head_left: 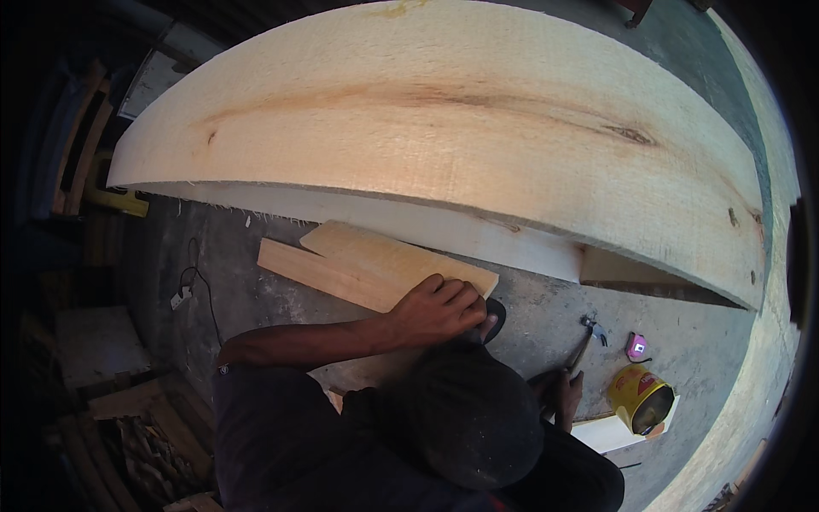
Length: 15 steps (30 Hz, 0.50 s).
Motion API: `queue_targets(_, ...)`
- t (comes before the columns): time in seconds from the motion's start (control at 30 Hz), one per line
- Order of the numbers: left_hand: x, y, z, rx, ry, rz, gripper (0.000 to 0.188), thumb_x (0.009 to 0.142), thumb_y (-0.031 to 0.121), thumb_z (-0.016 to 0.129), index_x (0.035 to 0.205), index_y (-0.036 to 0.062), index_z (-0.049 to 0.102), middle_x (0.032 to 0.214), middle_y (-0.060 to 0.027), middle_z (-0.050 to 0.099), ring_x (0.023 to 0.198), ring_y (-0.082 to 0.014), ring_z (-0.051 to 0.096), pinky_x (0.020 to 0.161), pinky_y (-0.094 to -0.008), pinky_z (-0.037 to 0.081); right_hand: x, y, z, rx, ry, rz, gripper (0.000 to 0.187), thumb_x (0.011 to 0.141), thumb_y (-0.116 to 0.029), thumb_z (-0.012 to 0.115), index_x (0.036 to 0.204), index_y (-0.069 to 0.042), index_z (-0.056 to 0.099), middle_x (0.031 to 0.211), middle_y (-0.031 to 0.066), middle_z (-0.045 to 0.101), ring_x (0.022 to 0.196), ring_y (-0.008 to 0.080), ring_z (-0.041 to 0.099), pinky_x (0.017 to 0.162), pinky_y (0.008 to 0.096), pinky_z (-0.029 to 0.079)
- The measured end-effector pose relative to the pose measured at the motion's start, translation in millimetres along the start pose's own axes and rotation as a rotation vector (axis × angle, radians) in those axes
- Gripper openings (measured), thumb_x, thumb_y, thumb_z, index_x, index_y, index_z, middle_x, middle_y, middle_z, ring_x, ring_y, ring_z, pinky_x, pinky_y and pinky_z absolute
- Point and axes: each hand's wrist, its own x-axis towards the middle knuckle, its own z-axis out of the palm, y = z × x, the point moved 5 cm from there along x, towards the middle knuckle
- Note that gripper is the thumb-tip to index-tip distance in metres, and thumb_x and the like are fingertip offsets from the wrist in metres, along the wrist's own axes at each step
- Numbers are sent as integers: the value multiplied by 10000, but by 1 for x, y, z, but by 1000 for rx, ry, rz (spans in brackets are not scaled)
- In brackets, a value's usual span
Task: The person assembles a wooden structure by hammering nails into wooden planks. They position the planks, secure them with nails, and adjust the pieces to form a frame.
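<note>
Two pale wooden boards lie overlapping on the concrete floor: an upper board (401, 253) and a lower board (320, 275). Curled over the near right end of the boards is my left hand (439, 309), its knuckles bent; the fingertips are hidden, and it appears to grip the upper one. My right hand (566, 398), partly behind dark clothing, is closed around the handle of a claw hammer (590, 329). The hammer's metal head points away from me. A dark sandal (495, 321) shows beside my left hand.
A large wooden panel structure (444, 128) spans the far side. To the right are a pink tape measure (636, 346) and a yellow tin (638, 398) by a white board (601, 433). A black cable (205, 294) and scrap wood (136, 427) lie left.
</note>
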Motion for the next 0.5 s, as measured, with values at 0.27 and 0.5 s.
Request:
queue_targets(0.27, 42, -68, 43, 100, 28, -123, 196, 856, 165, 621, 1031, 75, 617, 1018, -90, 613, 924, -253, 627, 792, -397, 486, -3, -3, -1, 40, -28, 49, 785, 971, -440, 590, 1484, 121, 391, 1181, 405, 642, 1187, 501, 630, 997, 471, 497)
queue_targets(0.5, 81, -65, 50, 123, -103, -134, 185, 877, 173, 611, 1017, 52, 603, 1032, -84, 610, 970, -261, 626, 845, -407, 499, -3, -7, -2, 62, 26, -38, 755, 964, -424, 588, 1463, 119, 421, 1070, 373, 683, 1075, 469, 692, 916, 480, 526)
